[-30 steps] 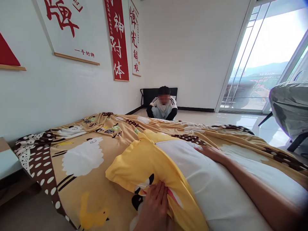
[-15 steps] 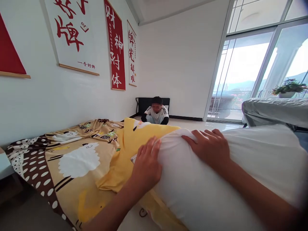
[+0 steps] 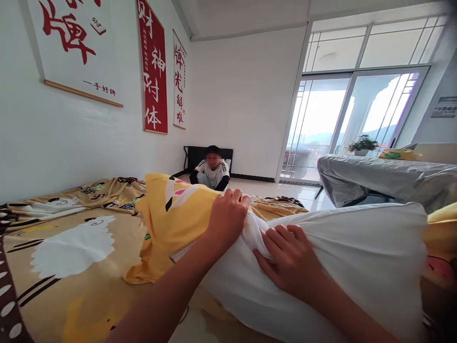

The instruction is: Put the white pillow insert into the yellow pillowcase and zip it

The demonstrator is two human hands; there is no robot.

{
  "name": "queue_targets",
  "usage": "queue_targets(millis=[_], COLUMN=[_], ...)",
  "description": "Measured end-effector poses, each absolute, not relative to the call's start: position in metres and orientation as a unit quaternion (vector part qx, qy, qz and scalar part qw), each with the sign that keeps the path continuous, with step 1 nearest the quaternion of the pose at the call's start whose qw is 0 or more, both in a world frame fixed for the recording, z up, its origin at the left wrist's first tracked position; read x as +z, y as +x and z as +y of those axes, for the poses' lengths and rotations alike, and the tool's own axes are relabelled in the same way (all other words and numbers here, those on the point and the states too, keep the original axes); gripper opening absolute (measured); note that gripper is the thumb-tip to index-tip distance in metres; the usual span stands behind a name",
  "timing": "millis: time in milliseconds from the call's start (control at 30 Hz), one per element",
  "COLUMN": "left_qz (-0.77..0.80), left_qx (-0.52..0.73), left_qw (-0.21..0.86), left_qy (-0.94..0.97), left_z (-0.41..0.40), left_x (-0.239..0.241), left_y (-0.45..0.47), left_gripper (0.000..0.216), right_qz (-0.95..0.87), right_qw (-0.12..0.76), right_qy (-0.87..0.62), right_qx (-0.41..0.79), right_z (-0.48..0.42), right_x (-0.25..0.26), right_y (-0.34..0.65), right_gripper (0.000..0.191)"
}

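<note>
A plump white pillow [image 3: 350, 247] lies across the front, its left end inside a yellow pillowcase [image 3: 185, 209] with a printed cartoon face. My left hand [image 3: 228, 216] is closed on the pillowcase's edge where it meets the white fabric; its fingertips are partly hidden behind the top. Just to the right, my right hand [image 3: 291, 257] pinches a fold of the white pillow, fingers curled over the upper side and thumb below. Under the pillowcase spreads a tan blanket [image 3: 139, 247] with a sheep print and a brown dotted border.
A person [image 3: 213, 169] sits low by the far wall, in front of a black panel [image 3: 194, 155]. At the right stands a table under a silver cover [image 3: 389, 176], with a potted plant [image 3: 362, 144] on it. Lettered scrolls [image 3: 155, 71] hang on the left wall. Sliding glass doors [image 3: 342, 124] are behind.
My view has turned to the right. My left hand has moved up onto the top edge of the pillowcase, and my right hand has come lower and closer to it, bunching the white fabric.
</note>
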State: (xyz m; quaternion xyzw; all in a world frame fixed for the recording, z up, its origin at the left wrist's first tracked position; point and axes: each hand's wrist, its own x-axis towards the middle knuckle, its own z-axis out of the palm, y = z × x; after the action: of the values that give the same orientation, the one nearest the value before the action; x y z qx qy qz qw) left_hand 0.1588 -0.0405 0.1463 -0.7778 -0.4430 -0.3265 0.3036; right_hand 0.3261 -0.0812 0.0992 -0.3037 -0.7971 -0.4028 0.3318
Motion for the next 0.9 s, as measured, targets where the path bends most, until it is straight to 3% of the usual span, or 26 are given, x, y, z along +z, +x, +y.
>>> queue_targets(millis=[333, 533, 700, 767, 900], left_qz=[-0.477, -0.501, -0.484, -0.494, -0.465], left_qx=[-0.279, -0.287, -0.324, -0.330, -0.328], left_qw=[0.159, 0.057, 0.050, 0.054, 0.150], left_qy=[-0.818, -0.815, -0.811, -0.803, -0.809], left_z=[-0.049, -0.036, -0.030, -0.031, -0.040], left_x=[0.128, 0.104, 0.105, 0.104, 0.089], left_y=[0.217, 0.218, 0.209, 0.208, 0.217], left_gripper=[0.018, 0.020, 0.020, 0.020, 0.014], right_qz=[-0.813, -0.828, -0.875, -0.874, -0.829], right_qw=[0.292, 0.258, 0.230, 0.261, 0.367], right_qy=[-0.345, -0.346, -0.296, -0.280, -0.323], right_qx=[-0.367, -0.359, -0.306, -0.298, -0.270], right_z=[-0.036, -0.017, -0.043, -0.053, -0.057], right_x=[0.074, 0.072, 0.094, 0.103, 0.136], right_y=[0.342, 0.356, 0.392, 0.409, 0.410], right_gripper=[0.014, 0.021, 0.036, 0.045, 0.035])
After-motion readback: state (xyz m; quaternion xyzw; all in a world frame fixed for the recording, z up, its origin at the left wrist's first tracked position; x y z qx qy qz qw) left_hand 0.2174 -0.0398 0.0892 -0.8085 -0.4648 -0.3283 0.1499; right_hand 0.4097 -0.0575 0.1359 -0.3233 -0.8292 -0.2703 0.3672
